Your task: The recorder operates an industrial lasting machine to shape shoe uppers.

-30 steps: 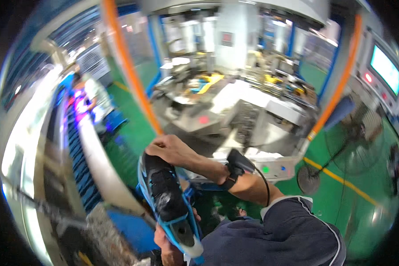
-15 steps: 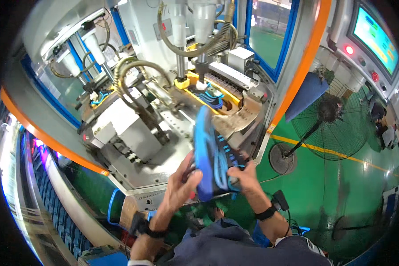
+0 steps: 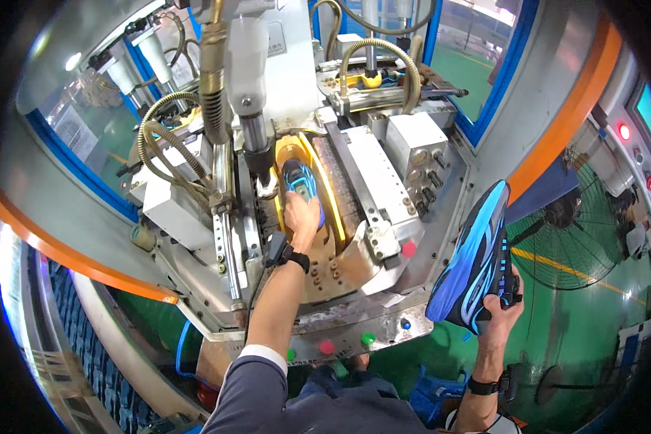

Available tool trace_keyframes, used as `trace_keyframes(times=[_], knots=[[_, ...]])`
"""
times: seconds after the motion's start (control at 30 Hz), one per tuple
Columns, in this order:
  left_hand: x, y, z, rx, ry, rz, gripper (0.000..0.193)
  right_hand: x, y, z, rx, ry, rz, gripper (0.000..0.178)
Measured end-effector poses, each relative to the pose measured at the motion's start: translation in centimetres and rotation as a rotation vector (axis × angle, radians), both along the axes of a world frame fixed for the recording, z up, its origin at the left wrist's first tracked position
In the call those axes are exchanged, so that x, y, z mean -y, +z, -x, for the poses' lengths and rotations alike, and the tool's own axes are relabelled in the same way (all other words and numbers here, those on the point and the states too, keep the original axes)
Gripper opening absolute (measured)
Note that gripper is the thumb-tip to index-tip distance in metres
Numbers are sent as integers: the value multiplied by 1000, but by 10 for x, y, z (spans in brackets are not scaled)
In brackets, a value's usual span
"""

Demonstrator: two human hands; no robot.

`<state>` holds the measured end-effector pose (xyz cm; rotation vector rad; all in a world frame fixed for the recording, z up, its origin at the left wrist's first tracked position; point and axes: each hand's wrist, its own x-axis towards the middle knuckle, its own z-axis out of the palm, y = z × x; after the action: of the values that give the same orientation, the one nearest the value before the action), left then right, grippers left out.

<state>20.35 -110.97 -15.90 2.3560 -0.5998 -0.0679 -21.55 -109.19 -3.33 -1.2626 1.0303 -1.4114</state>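
Head view: a large grey metal shoe-pressing machine (image 3: 383,166) with ribbed hoses fills the frame. At its centre, a yellow-rimmed mould cradle (image 3: 333,189) carries a blue-and-black sports shoe (image 3: 301,181), on which the left hand (image 3: 301,214) presses, fingers curled over its heel. Beyond the machine's right edge, the right hand (image 3: 500,312) grips a second, matching shoe (image 3: 474,262) by the heel, sole outward. Seating appears under way; next likely calls for squaring the shoe, then withdrawing the hand.
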Motion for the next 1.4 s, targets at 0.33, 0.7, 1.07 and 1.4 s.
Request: trace_keyframes(times=[0.33, 0.7, 1.07, 1.4], knots=[[-134, 57, 5, -1144, 122, 941, 16, 165, 83, -203, -588, 367, 109, 52], [-456, 163, 154, -601, 498, 646, 45, 37, -111, -463, -1165, 539, 425, 56], [-510, 81, 321, -469, 1168, 1000, 36, -147, -144, -279, -456, 1165, 793, 33], [-532, 34, 468, -541, 1685, 1337, 27, -230, -293, -268, -697, 1476, 1069, 24]])
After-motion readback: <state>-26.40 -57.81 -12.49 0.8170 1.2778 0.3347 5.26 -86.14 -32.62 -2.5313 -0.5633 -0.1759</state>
